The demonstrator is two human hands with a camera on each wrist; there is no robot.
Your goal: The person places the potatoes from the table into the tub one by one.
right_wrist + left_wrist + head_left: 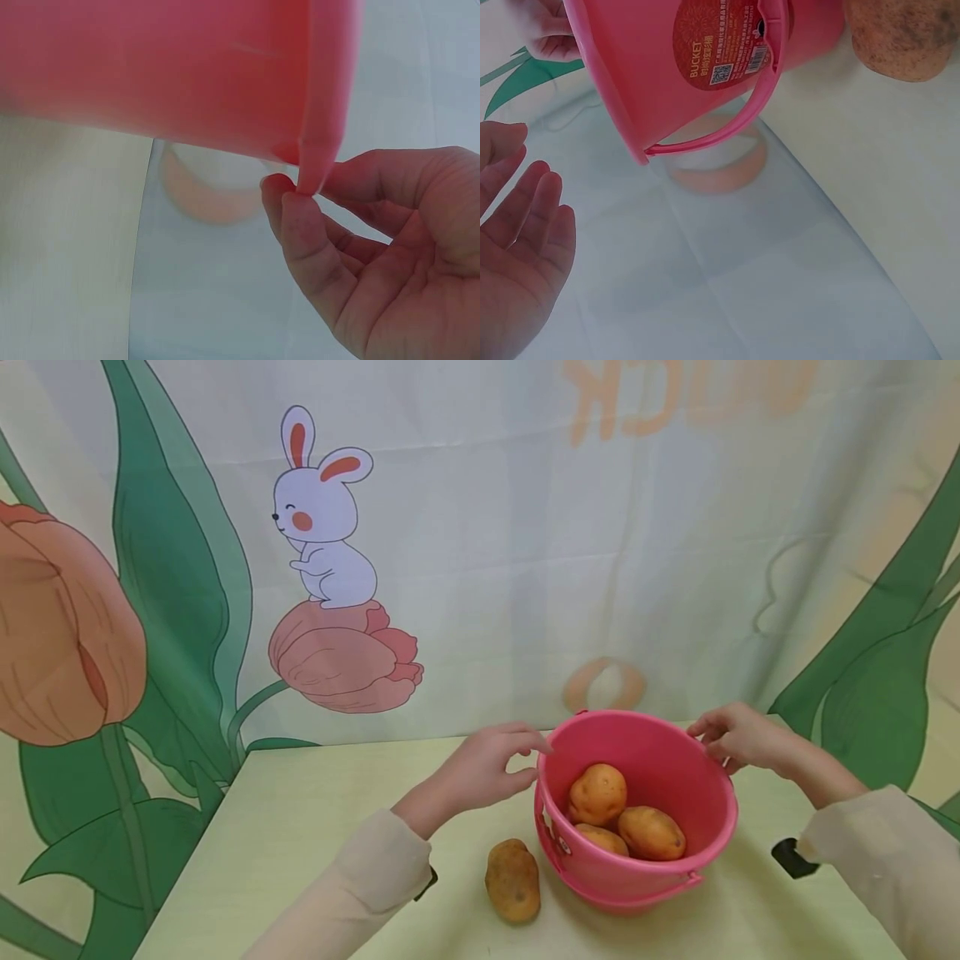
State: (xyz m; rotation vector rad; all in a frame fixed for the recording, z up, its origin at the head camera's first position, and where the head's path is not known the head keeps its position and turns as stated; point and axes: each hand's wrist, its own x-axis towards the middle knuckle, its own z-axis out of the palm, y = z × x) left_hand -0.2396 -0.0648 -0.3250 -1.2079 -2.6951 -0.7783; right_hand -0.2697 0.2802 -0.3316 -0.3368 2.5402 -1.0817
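A pink bucket stands tilted on the pale yellow table and holds three potatoes. A fourth potato lies on the table by the bucket's front left; in the left wrist view this potato is at the top right. My right hand is at the bucket's right rim. In the right wrist view my right hand pinches the edge of the bucket between thumb and fingers. My left hand hovers by the left rim. My left hand has straight fingers, clear of the bucket.
A printed cloth backdrop with a rabbit and tulips hangs right behind the table. The table's left edge runs diagonally toward me. The bucket's handle hangs down its side.
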